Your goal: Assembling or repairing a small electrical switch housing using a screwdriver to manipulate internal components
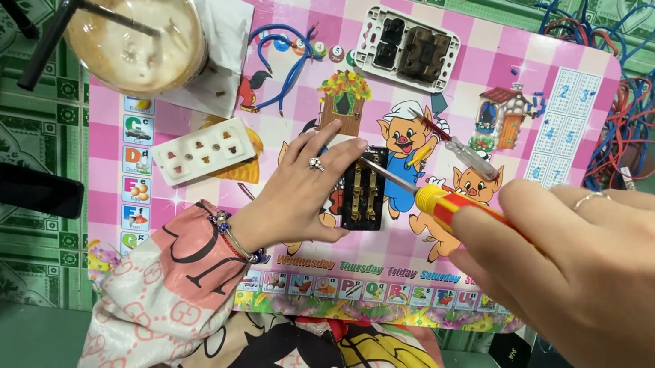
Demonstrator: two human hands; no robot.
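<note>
Right hand clasping screwdriver, tip at black socket back; left hand pinning it; probably mid-screwing, cover plate lying apart

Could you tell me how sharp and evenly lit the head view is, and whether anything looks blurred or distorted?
In the head view the light is soft and even, with only faint shadows under the left hand and the black switch module. The right hand looms large and slightly soft, being close to the lens. The drink cup's lid shows mild glare. The pink board stays sharp.
</note>
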